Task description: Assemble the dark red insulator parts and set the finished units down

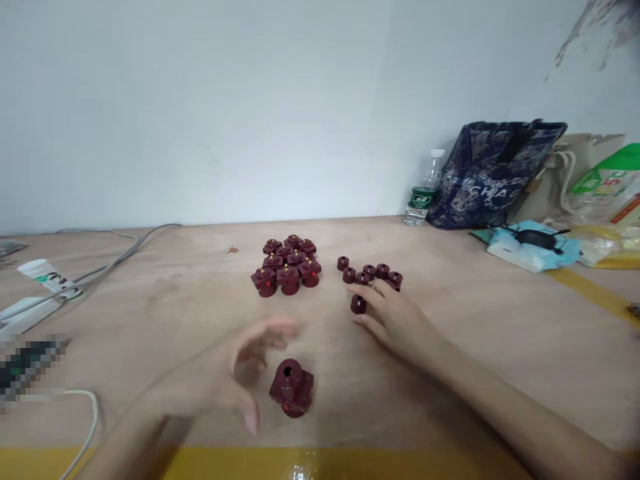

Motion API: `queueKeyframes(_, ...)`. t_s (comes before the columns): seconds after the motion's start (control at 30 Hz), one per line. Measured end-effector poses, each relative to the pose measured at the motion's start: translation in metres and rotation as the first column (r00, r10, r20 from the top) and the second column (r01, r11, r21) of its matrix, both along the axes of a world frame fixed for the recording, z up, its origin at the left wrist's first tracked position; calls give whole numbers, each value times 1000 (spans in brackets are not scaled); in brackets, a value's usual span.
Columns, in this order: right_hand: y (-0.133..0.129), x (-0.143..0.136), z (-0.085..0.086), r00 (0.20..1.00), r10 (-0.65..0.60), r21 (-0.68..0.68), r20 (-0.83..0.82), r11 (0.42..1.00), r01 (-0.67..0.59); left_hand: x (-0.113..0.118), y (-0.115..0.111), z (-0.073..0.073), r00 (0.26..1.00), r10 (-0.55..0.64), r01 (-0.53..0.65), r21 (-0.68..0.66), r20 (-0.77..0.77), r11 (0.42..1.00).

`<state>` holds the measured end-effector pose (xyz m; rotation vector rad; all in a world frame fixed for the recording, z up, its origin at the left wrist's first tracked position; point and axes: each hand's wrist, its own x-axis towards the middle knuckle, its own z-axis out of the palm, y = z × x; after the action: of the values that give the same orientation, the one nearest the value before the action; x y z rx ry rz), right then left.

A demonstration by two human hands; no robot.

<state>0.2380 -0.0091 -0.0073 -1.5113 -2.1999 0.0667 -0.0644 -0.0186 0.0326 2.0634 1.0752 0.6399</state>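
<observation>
My right hand (393, 313) reaches into a group of small round maroon caps (369, 271), each with a hole in its top. Its thumb and forefinger close around the sides of the nearest cap (359, 305), which looks to be still at table level. Smeared by motion, my left hand (250, 370) is empty, with fingers and thumb spread. Just right of it stands a maroon square-bodied fitting (292, 388) with a holed cap on top. Farther back, several similar maroon bases (289, 275) cluster together, brass-coloured posts showing on their tops.
At the back right stand a water bottle (423, 190), a dark patterned bag (493, 177) and a blue tissue pack (533, 247). Cables (117, 257), a white tube (50, 279) and a pixelated dark object (30, 363) lie at left. Yellow tape (230, 463) runs along the front.
</observation>
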Motion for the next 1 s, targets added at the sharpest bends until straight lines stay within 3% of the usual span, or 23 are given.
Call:
queueKeyframes(0.03,1,0,0,999,-24,9,29,1000,24,4,-7,1,993,-118,114,-116,-29,987)
queueKeyframes(0.1,0,-1,4,998,-69,40,1,997,68,18,-14,0,987,-158,153,-219,-3,964)
queueKeyframes(0.17,-5,-6,11,987,-55,35,-150,998,61,38,-13,0,999,-35,33,-107,-15,994)
queueKeyframes(0.23,-12,-15,19,948,15,-50,-316,998,-33,60,-9,1,990,79,-66,116,-114,991)
queueKeyframes(0.3,-21,-24,25,919,33,-145,-393,985,-97,79,-5,4,969,102,-32,292,-225,956)
queueKeyframes(0.37,-28,-29,29,918,5,-172,-397,982,-80,91,-3,7,970,42,37,317,-238,948)
queueKeyframes(0.4,-30,-31,29,918,3,-155,-397,985,-71,94,-2,8,982,-7,57,261,-190,964)
queueKeyframes(0.47,-34,-30,31,903,71,-108,-423,986,-128,94,1,8,993,-112,113,22,-35,993)
queueKeyframes(0.53,-35,-26,33,854,211,-67,-476,959,-274,85,6,7,972,-183,218,-279,148,935)
queueKeyframes(0.63,-31,-15,36,745,343,64,-572,925,-376,67,16,1,931,-82,284,-563,356,776)
queueKeyframes(0.7,-24,-5,36,733,305,129,-608,949,-288,59,21,-5,926,30,220,-603,375,767)
queueKeyframes(0.77,-16,3,31,807,221,80,-548,974,-213,56,26,-11,943,65,109,-488,327,866)
queueKeyframes(0.83,-10,7,23,901,219,-28,-375,969,-247,59,31,-18,964,88,-23,-254,250,967)
queueKeyframes(0.87,-8,7,18,925,250,-72,-286,957,-281,61,34,-21,972,111,-86,-128,207,988)
queueKeyframes(0.93,-5,6,7,945,281,-89,-168,950,-299,65,38,-28,971,215,-226,113,103,967)
queueKeyframes(1.0,-3,4,-2,972,204,-36,-114,977,-210,65,41,-32,929,369,-355,315,18,880)
